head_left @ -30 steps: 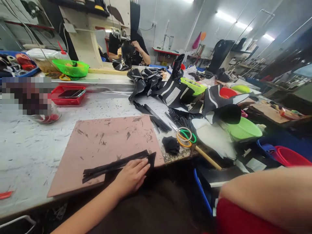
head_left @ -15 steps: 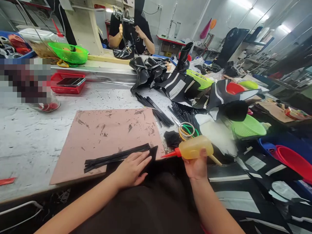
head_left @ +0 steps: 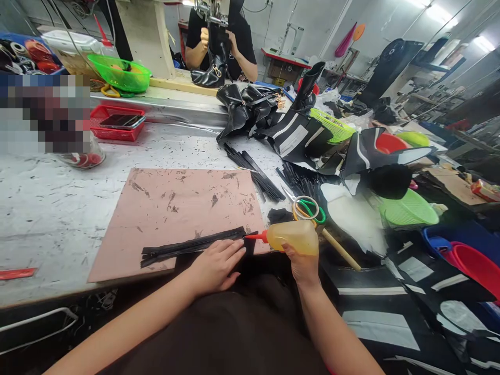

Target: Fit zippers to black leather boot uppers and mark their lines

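Observation:
My left hand (head_left: 219,264) lies flat, fingers stretched out, on black material at the front edge of a pink board (head_left: 187,200). Just beyond its fingertips runs a black zipper (head_left: 191,244), laid slantwise across the board. My right hand (head_left: 305,265) is wrapped round a squeeze bottle (head_left: 295,237) of yellowish liquid, held on its side. Its red pointed nozzle aims left, and the tip is at the zipper's right end, close to my left fingertips. Whether the tip touches the zipper I cannot tell.
Scissors (head_left: 304,208) and a wooden stick (head_left: 341,250) lie right of the board. Beyond it are bundled black strips (head_left: 255,174) and black boots (head_left: 238,109). A red basket (head_left: 117,124) holds a phone. Black cut pieces (head_left: 375,307) cover the right side. A person sits at a sewing machine opposite.
My right hand has brought the bottle left, so its nozzle now reaches the zipper's right end beside my left fingers. My left hand stays on the black material. The view has shifted slightly.

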Demonstrator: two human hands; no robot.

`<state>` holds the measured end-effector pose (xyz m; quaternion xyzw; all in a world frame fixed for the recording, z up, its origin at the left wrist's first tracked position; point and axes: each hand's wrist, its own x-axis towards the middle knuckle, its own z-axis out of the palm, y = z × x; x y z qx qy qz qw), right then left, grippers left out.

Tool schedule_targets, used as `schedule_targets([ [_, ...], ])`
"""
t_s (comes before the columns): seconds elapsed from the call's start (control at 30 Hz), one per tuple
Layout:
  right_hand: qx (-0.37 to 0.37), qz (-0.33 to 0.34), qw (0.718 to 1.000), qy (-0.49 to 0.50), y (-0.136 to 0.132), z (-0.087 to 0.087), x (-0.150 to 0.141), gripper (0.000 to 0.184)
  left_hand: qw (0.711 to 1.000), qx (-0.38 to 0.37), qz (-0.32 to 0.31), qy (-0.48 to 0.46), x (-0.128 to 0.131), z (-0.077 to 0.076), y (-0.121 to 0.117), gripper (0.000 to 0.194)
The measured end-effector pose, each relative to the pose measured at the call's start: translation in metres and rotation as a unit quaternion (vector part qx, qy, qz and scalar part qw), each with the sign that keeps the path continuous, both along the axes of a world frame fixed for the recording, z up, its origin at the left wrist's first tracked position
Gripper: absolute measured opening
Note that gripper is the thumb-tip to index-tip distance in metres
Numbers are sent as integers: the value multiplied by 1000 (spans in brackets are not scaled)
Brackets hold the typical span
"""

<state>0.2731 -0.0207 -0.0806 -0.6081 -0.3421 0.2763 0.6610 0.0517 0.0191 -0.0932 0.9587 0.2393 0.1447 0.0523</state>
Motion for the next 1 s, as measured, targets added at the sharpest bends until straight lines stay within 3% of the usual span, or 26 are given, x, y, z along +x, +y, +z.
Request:
schedule_targets([
  [0.53, 1, -4, 995, -104, 2, 13, -5, 59, 1000, -13, -9, 2, 1, 1, 0, 47],
  [1.0, 3, -23, 988, -150, 0, 7, -1, 61, 1000, -19, -4, 2, 1, 3, 0, 46],
])
